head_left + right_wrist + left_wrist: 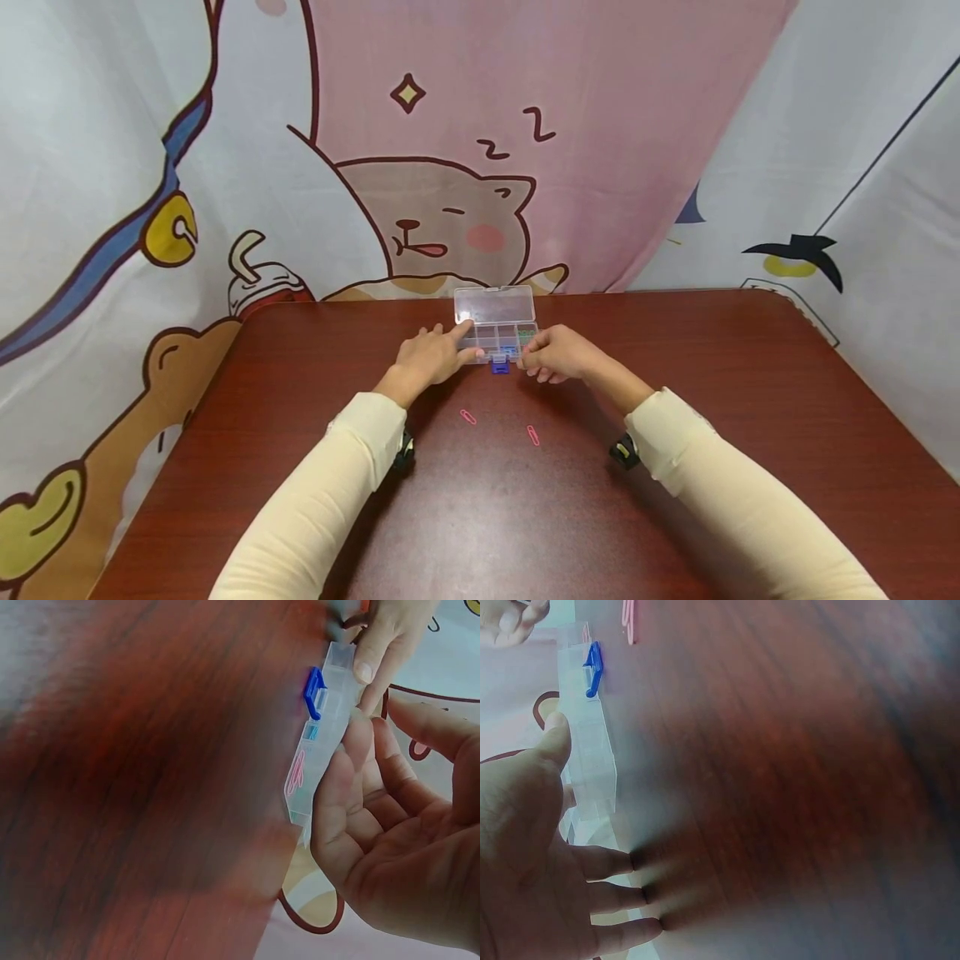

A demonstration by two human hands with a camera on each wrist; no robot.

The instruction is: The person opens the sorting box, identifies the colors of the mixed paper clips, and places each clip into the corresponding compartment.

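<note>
A clear plastic compartment box (487,342) lies on the table, its lid (495,305) raised at the back and its blue latch (500,366) hanging in front. My left hand (429,357) spans the box's left end with straight fingers, the thumb touching the front. At the right end, my right hand (558,353) hovers with loosely bent fingers; I see nothing held between them. Green paper clips (527,334) fill a rear right compartment, and blue clips (508,350) lie in a front one. Pink paper clips (296,774) show through the box's front wall.
Two pink paper clips, a left one (468,417) and a right one (533,435), lie apart on the brown table (480,517) in front of the box. A printed cartoon curtain (600,125) hangs behind the table's far edge.
</note>
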